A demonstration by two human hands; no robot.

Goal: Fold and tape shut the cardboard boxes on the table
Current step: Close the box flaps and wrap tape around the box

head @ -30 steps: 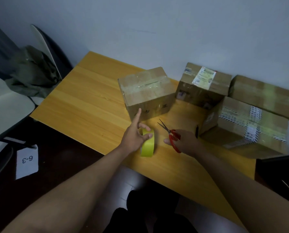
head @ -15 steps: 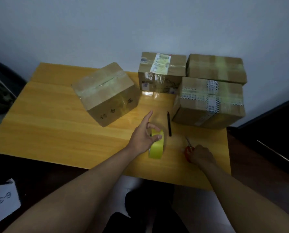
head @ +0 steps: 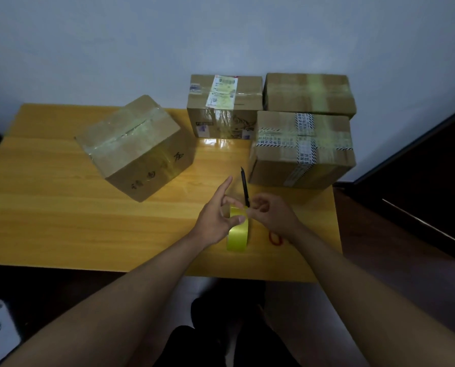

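Four brown cardboard boxes are seen on the yellow wooden table (head: 49,207), all apparently folded and taped: a tilted one (head: 133,147) left of centre, three (head: 300,147) clustered at the upper right. Little seems left. At lower centre the yellow-green tape roll (head: 238,234) is pinched upright by the left hand (head: 215,221); the right hand (head: 271,215), fingers curled loosely, picks at its edge. Red-handled scissors (head: 275,238) lie beside a black pen (head: 245,185).

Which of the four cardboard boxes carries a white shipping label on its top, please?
The box at the back in the middle, against the wall. Its top bears a white printed label; the other three show only tape.
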